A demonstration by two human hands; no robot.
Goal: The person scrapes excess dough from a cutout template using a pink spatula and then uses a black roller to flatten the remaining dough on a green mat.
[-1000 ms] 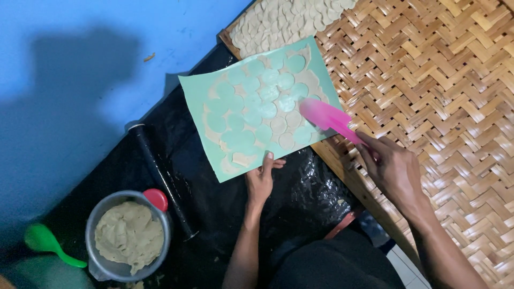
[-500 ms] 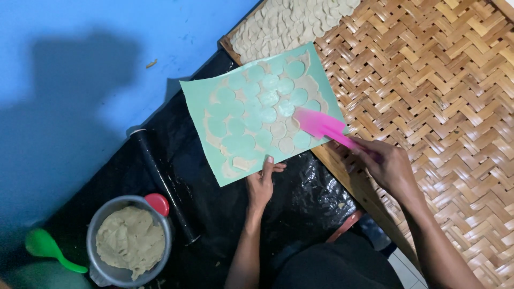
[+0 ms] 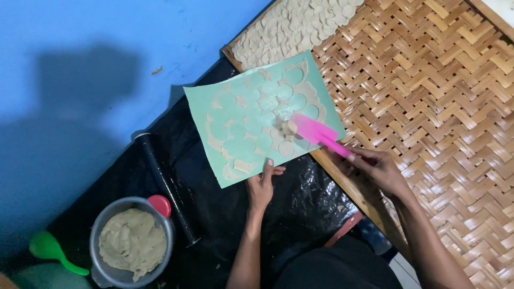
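Blue floor (image 3: 107, 48) in dim light, woven bamboo mat (image 3: 444, 107) alongside.

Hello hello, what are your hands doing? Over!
Right hand grips pink spatula, lifting a dough round. Left hand pins green sheet. Nothing blocking.

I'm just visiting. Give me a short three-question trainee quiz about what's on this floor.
1. True or false: the right hand holds a pink spatula.
2. What does the left hand press on? A) green sheet B) black roller C) metal pot
3. What fills the metal pot?

Key: 1 true; 2 A; 3 beige dough.
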